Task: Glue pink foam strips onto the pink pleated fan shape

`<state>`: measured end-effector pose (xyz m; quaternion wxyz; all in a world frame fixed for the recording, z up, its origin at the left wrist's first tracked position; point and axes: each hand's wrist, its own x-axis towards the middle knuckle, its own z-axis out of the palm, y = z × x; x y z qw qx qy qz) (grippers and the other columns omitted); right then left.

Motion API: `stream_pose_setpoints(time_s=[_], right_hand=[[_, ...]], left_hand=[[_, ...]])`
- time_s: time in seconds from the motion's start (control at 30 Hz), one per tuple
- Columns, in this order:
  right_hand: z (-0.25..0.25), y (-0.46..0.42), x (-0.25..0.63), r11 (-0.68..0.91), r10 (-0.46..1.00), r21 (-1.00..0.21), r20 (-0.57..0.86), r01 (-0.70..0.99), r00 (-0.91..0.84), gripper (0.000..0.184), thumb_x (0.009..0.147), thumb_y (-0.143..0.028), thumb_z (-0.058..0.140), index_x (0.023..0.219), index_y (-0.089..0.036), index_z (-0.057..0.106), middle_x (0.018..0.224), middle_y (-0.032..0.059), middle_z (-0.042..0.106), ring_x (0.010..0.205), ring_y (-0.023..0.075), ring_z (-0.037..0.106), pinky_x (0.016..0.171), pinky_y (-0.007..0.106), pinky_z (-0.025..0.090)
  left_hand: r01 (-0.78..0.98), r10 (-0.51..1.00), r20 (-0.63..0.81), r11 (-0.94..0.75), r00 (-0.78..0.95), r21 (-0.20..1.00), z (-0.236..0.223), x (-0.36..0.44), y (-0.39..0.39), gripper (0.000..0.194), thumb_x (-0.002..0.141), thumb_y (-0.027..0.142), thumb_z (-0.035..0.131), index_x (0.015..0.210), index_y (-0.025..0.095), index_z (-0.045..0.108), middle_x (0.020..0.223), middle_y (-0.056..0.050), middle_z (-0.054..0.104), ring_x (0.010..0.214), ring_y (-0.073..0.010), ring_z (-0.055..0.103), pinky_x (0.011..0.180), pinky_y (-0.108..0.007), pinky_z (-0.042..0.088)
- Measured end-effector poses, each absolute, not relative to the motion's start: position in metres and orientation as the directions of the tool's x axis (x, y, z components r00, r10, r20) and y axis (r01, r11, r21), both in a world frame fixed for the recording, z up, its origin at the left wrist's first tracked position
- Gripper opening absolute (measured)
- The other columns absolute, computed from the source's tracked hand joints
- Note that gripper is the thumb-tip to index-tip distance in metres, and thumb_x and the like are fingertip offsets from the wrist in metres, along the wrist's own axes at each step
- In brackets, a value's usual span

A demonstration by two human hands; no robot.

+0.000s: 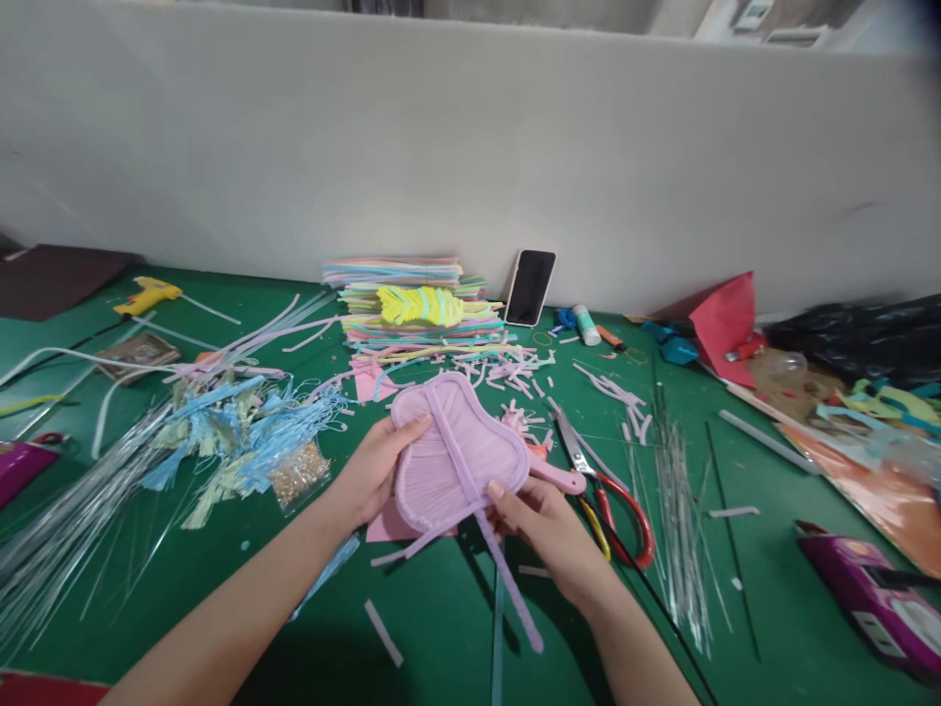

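A lilac hand fan (422,471), wavy-edged and bordered with fuzzy pipe cleaner, is held up over the green table. Its pink handle (563,478) points right. My left hand (378,463) grips the fan's left edge, thumb on the front face. At the lower right edge, my right hand (540,520) pinches the fan, its other fingers partly hidden behind. Across the face runs a lilac pipe cleaner (452,446), whose loose end hangs below beside my right thumb. Scissors with red and yellow handles (624,515) lie just right of the fan.
Bundles of coloured pipe cleaners (412,338) and a propped phone (530,286) stand against the white partition (470,147). Blue tassels (250,431), a bag of beads (300,476) and a yellow glue gun (151,294) lie left. Thin clear strips (676,500) and a purple pouch (874,603) are right.
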<state>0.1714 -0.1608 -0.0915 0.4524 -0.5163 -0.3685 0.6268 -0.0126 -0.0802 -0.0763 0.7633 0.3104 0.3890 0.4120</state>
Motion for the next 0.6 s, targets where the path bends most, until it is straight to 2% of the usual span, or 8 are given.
stream_pose_setpoints(time_s=[0.1, 0.23, 0.33, 0.43, 0.5, 0.6], right_hand=[[-0.089, -0.164, 0.178, -0.337, 0.941, -0.928, -0.336, -0.158, -0.035, 0.034, 0.073, -0.050, 0.071, 0.076, -0.016, 0.068, 0.064, -0.0002, 0.064, 0.057, 0.0118, 0.058, 0.055, 0.023, 0.051], [-0.079, -0.171, 0.200, -0.429, 0.901, -0.899, -0.417, -0.087, -0.121, 0.037, 0.073, -0.050, 0.070, 0.093, -0.018, 0.069, 0.067, 0.0000, 0.065, 0.053, 0.0139, 0.060, 0.052, 0.027, 0.052], [-0.069, -0.172, 0.217, -0.448, 0.879, -0.894, -0.443, 0.012, -0.178, 0.032, 0.071, -0.047, 0.073, 0.084, -0.018, 0.068, 0.067, -0.0014, 0.063, 0.052, 0.0118, 0.056, 0.050, 0.024, 0.048], [-0.063, -0.169, 0.229, -0.459, 0.875, -0.886, -0.463, 0.060, -0.139, 0.029, 0.067, -0.043, 0.077, 0.076, -0.018, 0.065, 0.062, -0.0041, 0.058, 0.049, 0.0086, 0.050, 0.050, 0.022, 0.045], [-0.061, -0.166, 0.234, -0.448, 0.887, -0.892, -0.452, 0.063, -0.099, 0.029, 0.066, -0.042, 0.077, 0.075, -0.018, 0.064, 0.059, -0.0049, 0.055, 0.048, 0.0076, 0.045, 0.049, 0.022, 0.044], [-0.058, -0.161, 0.239, -0.398, 0.909, -0.913, -0.406, 0.089, -0.092, 0.031, 0.067, -0.044, 0.075, 0.076, -0.017, 0.064, 0.063, -0.0027, 0.057, 0.054, 0.0094, 0.048, 0.051, 0.023, 0.044]], left_hand=[[-0.369, 0.870, -0.335, 0.463, 0.361, 0.806, -0.077, -0.014, -0.080, 0.022, 0.075, 0.030, 0.075, 0.088, 0.013, 0.070, 0.079, -0.004, 0.073, 0.070, -0.0151, 0.066, 0.070, -0.025, 0.053], [-0.327, 0.859, -0.339, 0.469, 0.383, 0.820, -0.077, -0.018, -0.079, 0.030, 0.078, 0.045, 0.068, 0.077, 0.015, 0.069, 0.066, 0.000, 0.068, 0.056, -0.0101, 0.059, 0.057, -0.020, 0.049], [-0.243, 0.825, -0.359, 0.493, 0.437, 0.836, -0.076, -0.019, -0.078, 0.028, 0.073, 0.041, 0.074, 0.074, 0.013, 0.070, 0.064, -0.001, 0.066, 0.053, -0.0103, 0.058, 0.053, -0.020, 0.047], [-0.168, 0.807, -0.349, 0.473, 0.477, 0.865, -0.076, -0.017, -0.081, 0.030, 0.072, 0.040, 0.075, 0.068, 0.012, 0.069, 0.058, -0.001, 0.061, 0.048, -0.0084, 0.052, 0.047, -0.018, 0.042], [-0.146, 0.810, -0.323, 0.441, 0.490, 0.885, -0.075, -0.016, -0.083, 0.032, 0.073, 0.042, 0.074, 0.064, 0.012, 0.066, 0.055, 0.002, 0.056, 0.046, -0.0063, 0.047, 0.045, -0.016, 0.037], [-0.124, 0.801, -0.298, 0.416, 0.519, 0.901, -0.072, -0.015, -0.085, 0.036, 0.072, 0.044, 0.074, 0.060, 0.012, 0.063, 0.053, 0.003, 0.050, 0.046, -0.0050, 0.043, 0.045, -0.015, 0.035]])
